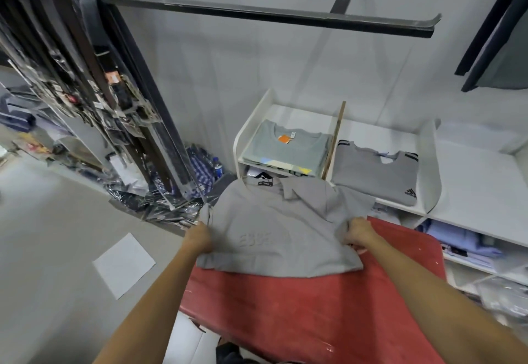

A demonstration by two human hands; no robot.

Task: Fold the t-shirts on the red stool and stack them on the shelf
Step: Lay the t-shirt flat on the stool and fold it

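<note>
Two hands hold a grey t-shirt lying on the far end of the red stool, its collar toward the shelf. The left hand grasps its left edge; the right hand grasps bunched cloth at the right edge, seemingly a sleeve. Two folded grey shirts lie on the shelf: one tagged orange, one striped.

T-shirt lies on far end of stool, overhanging toward shelf behind it. Left hand and right hand grip its side edges. Two folded shirts lie side by side on shelf, divider between them
</note>
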